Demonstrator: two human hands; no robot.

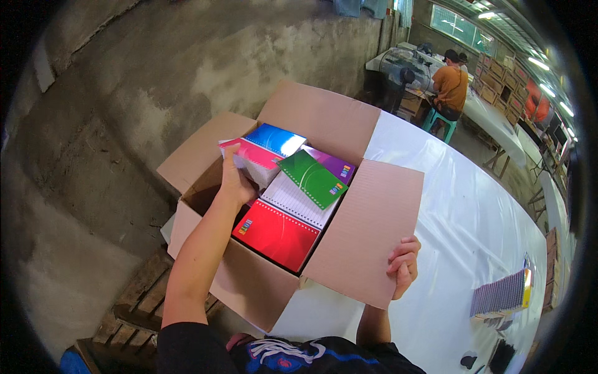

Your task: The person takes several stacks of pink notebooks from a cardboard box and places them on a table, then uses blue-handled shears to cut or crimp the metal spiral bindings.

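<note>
An open cardboard box [252, 274] stands in front of me with its flaps spread. Inside my left hand [235, 177] is closed on a stack of spiral notebooks [249, 153] with a pink cover, at the box's left part. Behind it lies a blue notebook [274, 138]. A green notebook [313, 178] rests aslant over a purple one [336, 163] and an open page of lined white paper. Nearest me in the box is a red notebook [277, 235]. My right hand [405, 265] grips the edge of the right box flap [367, 230].
The box stands by a white-covered table [455, 212]. A row of spiral notebooks [501, 294] sits at its right, with small black items [501, 355] nearer me. A bare wall [156, 75] runs at left, above a wooden pallet [140, 305]. A person [450, 87] sits far off.
</note>
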